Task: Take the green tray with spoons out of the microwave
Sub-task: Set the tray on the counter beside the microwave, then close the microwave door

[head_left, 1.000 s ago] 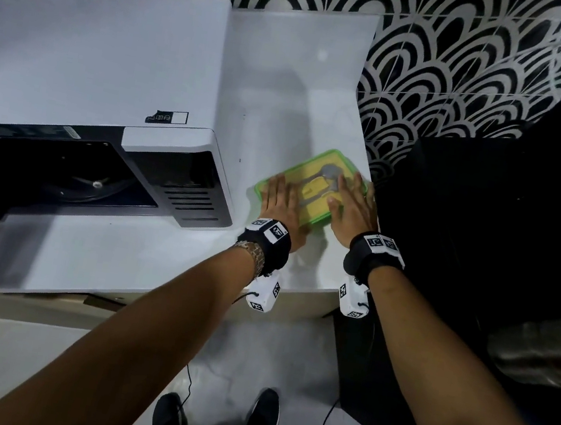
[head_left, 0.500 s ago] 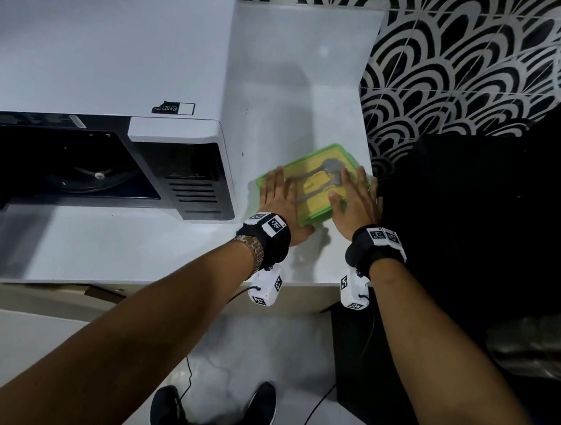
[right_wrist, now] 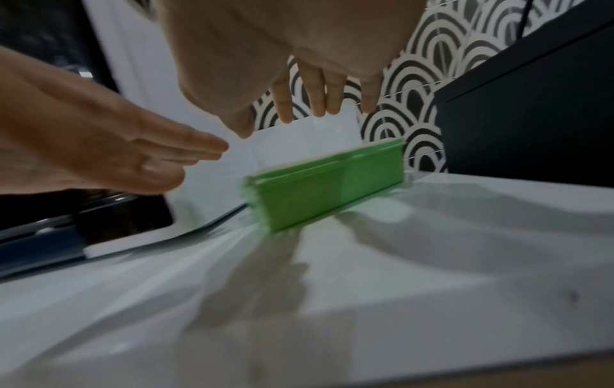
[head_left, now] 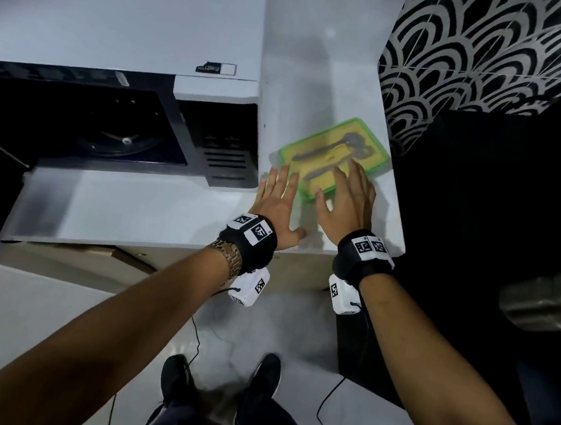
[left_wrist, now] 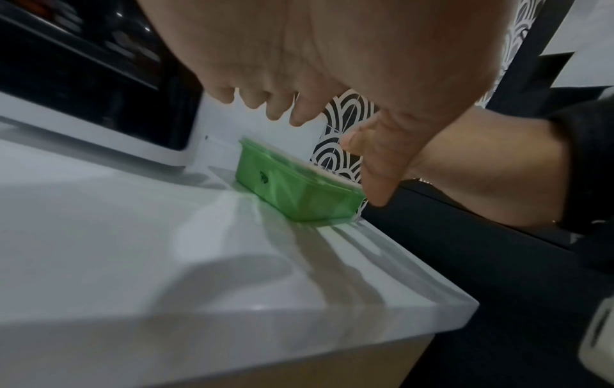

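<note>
The green tray (head_left: 380,151) with metal spoons (head_left: 322,151) on its yellow inside sits on the white counter, right of the microwave (head_left: 115,39). Its green side wall shows in the left wrist view (left_wrist: 292,194) and the right wrist view (right_wrist: 329,186). My left hand (head_left: 280,194) hovers over the counter just before the tray's near left corner, fingers straight, holding nothing. My right hand (head_left: 348,193) is lifted above the tray's near right edge, fingers spread and empty. Both hands are off the tray.
The microwave door hangs open, showing the dark cavity (head_left: 94,124) with its turntable hub. The white counter (head_left: 161,215) ends just right of the tray, beside a black surface (head_left: 492,209). Patterned black-and-white tiles (head_left: 480,53) cover the wall behind.
Both hands have let go of the tray's sides and drawn back toward me, lifting off it. The tray stays on the counter.
</note>
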The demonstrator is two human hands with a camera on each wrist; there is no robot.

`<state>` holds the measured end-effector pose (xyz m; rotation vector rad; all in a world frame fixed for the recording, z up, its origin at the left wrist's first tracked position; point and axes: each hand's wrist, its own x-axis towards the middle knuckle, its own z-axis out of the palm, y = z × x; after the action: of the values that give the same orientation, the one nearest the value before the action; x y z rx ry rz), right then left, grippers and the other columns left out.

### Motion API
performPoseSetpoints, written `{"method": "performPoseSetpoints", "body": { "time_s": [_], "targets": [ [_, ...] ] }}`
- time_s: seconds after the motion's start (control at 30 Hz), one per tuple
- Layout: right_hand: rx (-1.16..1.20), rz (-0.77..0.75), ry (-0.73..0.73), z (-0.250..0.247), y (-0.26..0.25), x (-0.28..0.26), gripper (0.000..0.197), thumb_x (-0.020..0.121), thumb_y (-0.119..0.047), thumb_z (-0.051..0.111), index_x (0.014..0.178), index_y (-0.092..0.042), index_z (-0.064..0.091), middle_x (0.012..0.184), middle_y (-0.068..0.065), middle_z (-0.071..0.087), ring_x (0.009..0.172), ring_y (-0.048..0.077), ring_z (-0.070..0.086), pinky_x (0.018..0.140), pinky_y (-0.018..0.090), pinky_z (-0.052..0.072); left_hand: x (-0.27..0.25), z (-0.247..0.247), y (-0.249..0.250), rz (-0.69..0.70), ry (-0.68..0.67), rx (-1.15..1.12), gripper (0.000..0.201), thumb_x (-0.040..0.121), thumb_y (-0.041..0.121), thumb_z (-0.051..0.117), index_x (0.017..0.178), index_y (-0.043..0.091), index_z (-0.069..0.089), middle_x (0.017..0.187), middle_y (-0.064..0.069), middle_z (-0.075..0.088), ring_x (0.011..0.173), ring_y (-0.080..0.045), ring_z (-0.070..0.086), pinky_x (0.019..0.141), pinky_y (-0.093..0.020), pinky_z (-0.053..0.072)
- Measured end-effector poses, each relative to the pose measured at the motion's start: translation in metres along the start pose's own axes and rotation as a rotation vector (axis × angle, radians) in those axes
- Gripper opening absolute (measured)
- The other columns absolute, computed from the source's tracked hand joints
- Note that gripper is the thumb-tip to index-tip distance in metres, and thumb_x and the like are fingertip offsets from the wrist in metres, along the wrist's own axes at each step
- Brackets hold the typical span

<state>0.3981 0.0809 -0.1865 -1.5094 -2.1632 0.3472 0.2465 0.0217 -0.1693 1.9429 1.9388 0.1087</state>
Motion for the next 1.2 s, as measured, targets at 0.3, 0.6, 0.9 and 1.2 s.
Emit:
{"method": "performPoseSetpoints", "body": {
  "time_s": [0.3,0.6,0.9,1.2],
  "targets": [
    [0.077,-0.222,-0.024,0.019,-0.11,-0.041,0.046,0.087,-0.033,0.058,0.125,-0.008,0.065,0.143,0.02,0.054,0.132,0.04,0.05,0.106,0.049,0.04,-0.113,-0.038,-0.071,-0.105,0.07,-0.08,0.107,0.077,0.031,0.064,0.156,0.013,-0.007,0.164,-0.011,-0.016,0.15,-0.028,-0.02,0.123,-0.044,-0.009],
    [0.315,-0.598,-0.243,0.024,-0.271,-0.042,0.048,0.1,-0.037,0.054,0.14,-0.012,0.058,0.151,0.007,0.052,0.142,0.025,0.043,0.113,0.051,0.037,-0.241,-0.112,-0.148,-0.286,0.413,-0.286,0.083,0.076,0.017,0.056,0.153,0.009,0.025,0.159,-0.011,0.024,0.149,-0.026,0.018,0.123,-0.039,0.016],
    [0.476,-1.007,-0.356,0.041,-0.423,-0.054,0.044,0.106,-0.025,0.042,0.142,-0.005,0.056,0.155,0.012,0.048,0.147,0.027,0.039,0.119,0.044,0.032,-0.349,-0.158,-0.192,-0.368,0.812,-0.263,0.055,0.083,0.011,0.055,0.137,0.002,0.051,0.138,-0.012,0.053,0.129,-0.024,0.049,0.109,-0.023,0.036],
    [0.46,-1.237,-0.492,0.062,-0.508,-0.091,0.057,0.105,-0.031,0.034,0.155,-0.005,0.035,0.165,0.015,0.03,0.155,0.03,0.021,0.124,0.053,0.016,-0.416,-0.171,-0.205,-0.352,0.94,-0.216,0.055,0.08,-0.003,0.056,0.135,-0.008,0.051,0.141,-0.022,0.049,0.133,-0.03,0.048,0.113,-0.023,0.036]
  ]
}}
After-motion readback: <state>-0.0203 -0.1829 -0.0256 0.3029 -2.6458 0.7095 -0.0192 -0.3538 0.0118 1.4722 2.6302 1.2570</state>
